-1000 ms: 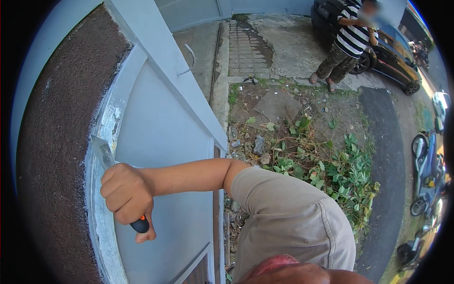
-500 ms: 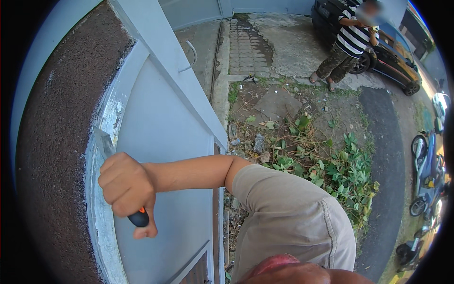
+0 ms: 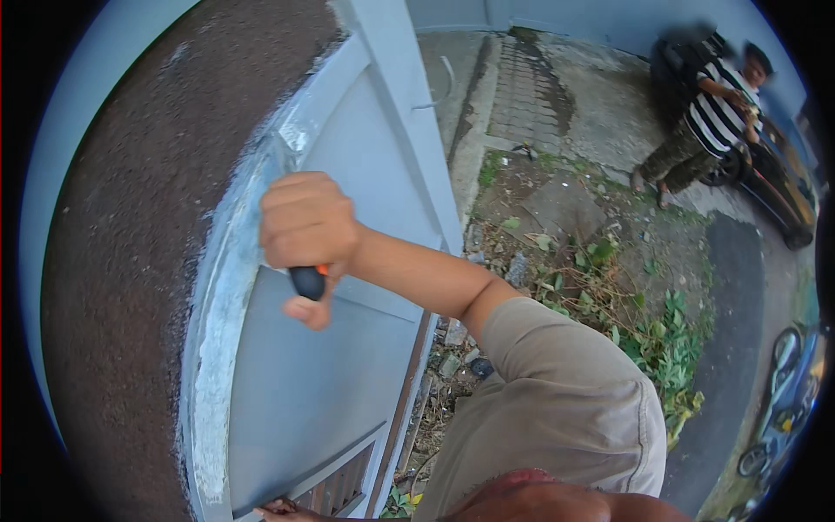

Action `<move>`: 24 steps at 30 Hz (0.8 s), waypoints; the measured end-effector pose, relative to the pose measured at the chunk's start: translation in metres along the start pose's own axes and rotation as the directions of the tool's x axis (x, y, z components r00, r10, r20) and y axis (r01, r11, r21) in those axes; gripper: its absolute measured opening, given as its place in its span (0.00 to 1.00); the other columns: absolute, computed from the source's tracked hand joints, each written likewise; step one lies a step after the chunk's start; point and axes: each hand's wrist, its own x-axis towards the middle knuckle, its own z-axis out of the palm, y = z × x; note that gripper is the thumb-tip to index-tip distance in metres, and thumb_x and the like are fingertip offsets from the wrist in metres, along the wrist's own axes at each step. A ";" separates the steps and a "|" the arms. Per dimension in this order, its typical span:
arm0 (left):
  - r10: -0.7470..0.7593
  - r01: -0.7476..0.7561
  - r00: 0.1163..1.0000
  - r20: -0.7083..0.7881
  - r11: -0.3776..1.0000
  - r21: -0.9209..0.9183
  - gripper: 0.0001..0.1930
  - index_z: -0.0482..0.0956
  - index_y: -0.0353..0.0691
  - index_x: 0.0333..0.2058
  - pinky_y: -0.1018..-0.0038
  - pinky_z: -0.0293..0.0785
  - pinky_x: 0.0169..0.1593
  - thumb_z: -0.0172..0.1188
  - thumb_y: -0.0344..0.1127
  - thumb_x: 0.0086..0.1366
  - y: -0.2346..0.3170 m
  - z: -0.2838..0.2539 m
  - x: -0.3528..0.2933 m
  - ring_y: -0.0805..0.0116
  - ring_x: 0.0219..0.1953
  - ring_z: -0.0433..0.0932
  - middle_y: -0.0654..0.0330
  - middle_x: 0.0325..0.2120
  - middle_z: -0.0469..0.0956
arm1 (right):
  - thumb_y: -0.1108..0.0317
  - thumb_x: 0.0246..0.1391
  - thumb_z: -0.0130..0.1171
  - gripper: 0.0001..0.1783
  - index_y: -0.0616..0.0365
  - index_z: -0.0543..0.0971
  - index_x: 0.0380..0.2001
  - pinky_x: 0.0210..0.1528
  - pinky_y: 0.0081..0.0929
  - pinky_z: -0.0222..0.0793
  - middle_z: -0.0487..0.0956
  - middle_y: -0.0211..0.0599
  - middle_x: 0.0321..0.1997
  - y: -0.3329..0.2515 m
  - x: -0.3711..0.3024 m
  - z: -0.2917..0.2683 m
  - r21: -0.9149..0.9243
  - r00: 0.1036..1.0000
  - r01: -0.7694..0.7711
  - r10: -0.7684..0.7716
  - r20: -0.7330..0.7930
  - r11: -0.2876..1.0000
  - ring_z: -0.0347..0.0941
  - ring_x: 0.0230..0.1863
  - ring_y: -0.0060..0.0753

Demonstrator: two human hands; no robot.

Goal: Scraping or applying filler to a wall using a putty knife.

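My right hand (image 3: 306, 222) is closed around a scraper (image 3: 307, 284) with a black and orange handle, its thumb stretched along the handle's end. The scraper's flat metal blade shows beyond the knuckles, against the pale, worn edge strip (image 3: 217, 365) of a grey-blue metal gate (image 3: 304, 383). Old paint looks patchy and whitish along that strip. At the bottom edge my left hand (image 3: 287, 511) is only partly in view; its fingers lie against the lower part of the gate.
A rough brown wall (image 3: 130, 261) runs along the left. Cut leafy plants (image 3: 670, 348) and rubble lie on the ground at right. A person in a striped shirt (image 3: 726, 104) stands by a dark car (image 3: 774, 174); a motorbike (image 3: 787, 391) is parked farther right.
My right hand has moved up along the gate's edge strip with the scraper. The view has shifted, and my left hand has come into sight at the bottom.
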 end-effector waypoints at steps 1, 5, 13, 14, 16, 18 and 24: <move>0.030 -0.030 0.997 -0.066 1.000 0.002 0.28 0.66 0.42 0.19 0.77 0.48 0.18 0.48 0.52 0.77 0.011 -0.003 -0.006 0.77 0.12 0.50 0.68 0.10 0.53 | 0.49 0.41 0.60 0.21 0.53 0.67 0.14 0.16 0.28 0.49 0.66 0.30 0.15 -0.019 0.012 -0.005 0.070 0.999 0.016 -0.018 0.030 0.997 0.60 0.13 0.32; 0.182 -0.181 0.973 0.143 0.983 -0.021 0.29 0.65 0.42 0.18 0.78 0.45 0.17 0.47 0.53 0.78 0.014 -0.022 -0.010 0.79 0.11 0.50 0.68 0.09 0.54 | 0.49 0.39 0.61 0.22 0.51 0.65 0.12 0.17 0.29 0.46 0.64 0.28 0.15 -0.002 0.001 0.019 -0.020 0.992 0.018 -0.015 0.124 1.000 0.57 0.14 0.30; 0.197 -0.188 0.965 0.174 0.980 -0.065 0.30 0.65 0.41 0.17 0.79 0.44 0.16 0.47 0.52 0.78 0.013 -0.028 -0.011 0.81 0.10 0.50 0.69 0.09 0.55 | 0.50 0.49 0.56 0.23 0.58 0.68 0.16 0.16 0.28 0.52 0.68 0.34 0.16 -0.009 0.010 0.007 0.151 0.993 0.022 -0.039 0.110 0.988 0.60 0.12 0.32; 0.198 -0.189 0.960 0.199 0.980 -0.066 0.30 0.65 0.41 0.18 0.79 0.44 0.16 0.47 0.52 0.78 0.011 -0.027 -0.010 0.81 0.10 0.50 0.69 0.09 0.56 | 0.49 0.52 0.55 0.23 0.57 0.68 0.16 0.15 0.27 0.51 0.68 0.33 0.16 0.007 0.006 -0.001 0.011 0.995 0.006 -0.007 0.096 1.000 0.61 0.13 0.32; 0.214 -0.205 0.958 0.192 0.976 -0.068 0.30 0.65 0.40 0.18 0.79 0.43 0.16 0.47 0.52 0.78 0.012 -0.024 -0.009 0.81 0.10 0.50 0.68 0.10 0.56 | 0.47 0.56 0.54 0.26 0.56 0.68 0.16 0.15 0.27 0.51 0.68 0.33 0.14 0.008 0.008 -0.002 0.027 0.997 -0.042 0.044 -0.064 0.999 0.62 0.12 0.32; 0.181 -0.175 0.974 0.135 0.983 -0.051 0.30 0.65 0.40 0.17 0.79 0.43 0.16 0.46 0.52 0.78 0.018 -0.024 -0.014 0.81 0.10 0.50 0.68 0.09 0.55 | 0.46 0.56 0.55 0.26 0.57 0.68 0.16 0.15 0.27 0.50 0.67 0.33 0.14 -0.021 0.020 0.005 0.172 0.992 0.029 -0.007 -0.127 0.985 0.61 0.12 0.31; 0.203 -0.191 0.957 0.207 0.978 -0.078 0.30 0.65 0.42 0.17 0.78 0.42 0.16 0.45 0.52 0.79 0.014 -0.022 -0.011 0.81 0.10 0.49 0.69 0.07 0.54 | 0.49 0.56 0.53 0.25 0.57 0.68 0.16 0.16 0.25 0.51 0.65 0.32 0.13 0.019 0.005 -0.006 -0.030 0.989 -0.043 0.038 -0.141 0.999 0.59 0.12 0.30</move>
